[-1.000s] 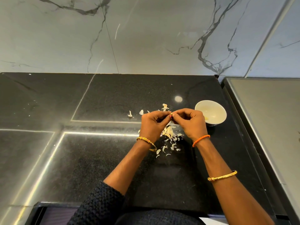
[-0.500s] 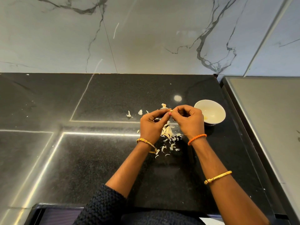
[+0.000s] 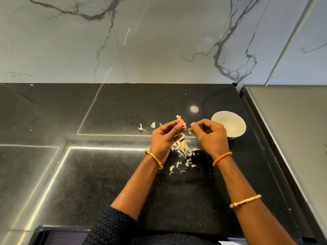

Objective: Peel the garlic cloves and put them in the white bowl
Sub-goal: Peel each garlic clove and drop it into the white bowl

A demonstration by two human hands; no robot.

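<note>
My left hand (image 3: 163,138) pinches a garlic clove (image 3: 183,124) between thumb and fingers, above the black counter. A small gap separates it from my right hand (image 3: 210,137), whose curled fingertips pinch a bit of papery skin (image 3: 190,129). Under and between the hands lies a pile of garlic pieces and peels (image 3: 182,147). The white bowl (image 3: 231,123) stands just right of my right hand; its inside is partly hidden by that hand.
Loose peel scraps (image 3: 141,127) lie on the black counter (image 3: 106,174) left of the hands and toward me. A marble wall rises behind the counter. A grey steel surface (image 3: 292,129) borders the counter on the right.
The hands, which met at the fingertips on the clove, have drawn apart. My right hand has pulled a bit of skin away to the right; the left keeps the clove.
</note>
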